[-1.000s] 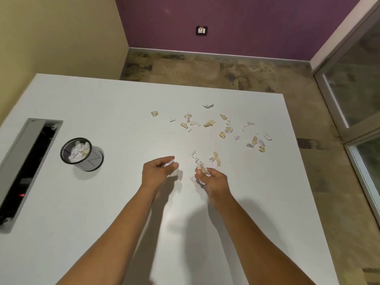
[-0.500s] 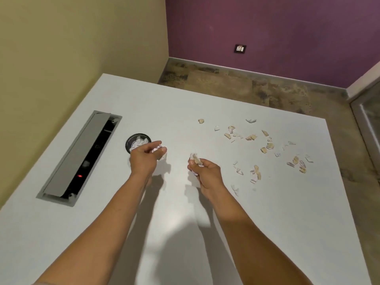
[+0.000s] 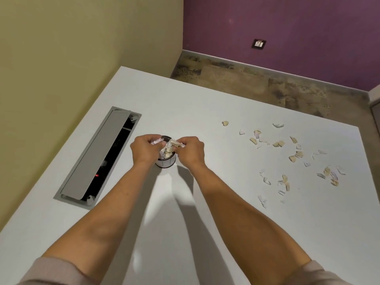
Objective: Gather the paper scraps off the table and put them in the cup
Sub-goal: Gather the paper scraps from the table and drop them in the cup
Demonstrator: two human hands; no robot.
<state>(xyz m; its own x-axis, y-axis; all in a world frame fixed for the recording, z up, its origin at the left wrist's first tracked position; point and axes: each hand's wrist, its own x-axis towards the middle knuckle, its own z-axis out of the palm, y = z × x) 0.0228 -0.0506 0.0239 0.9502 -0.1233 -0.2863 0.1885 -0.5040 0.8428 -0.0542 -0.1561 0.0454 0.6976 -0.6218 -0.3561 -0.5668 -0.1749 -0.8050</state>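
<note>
paper scraps [image 3: 169, 148] pinched in both hands' curled fingers [image 3: 181, 144], over cup [image 3: 165, 162] (mostly hidden)

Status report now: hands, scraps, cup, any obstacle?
Left hand and right hand over cup, both shut on scraps. Many loose scraps on table. Nothing in the way.

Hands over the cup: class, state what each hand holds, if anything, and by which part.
Both hold paper scraps above the cup: the left hand bunches some in its fingertips, the right hand pinches a clump by its top.
</note>
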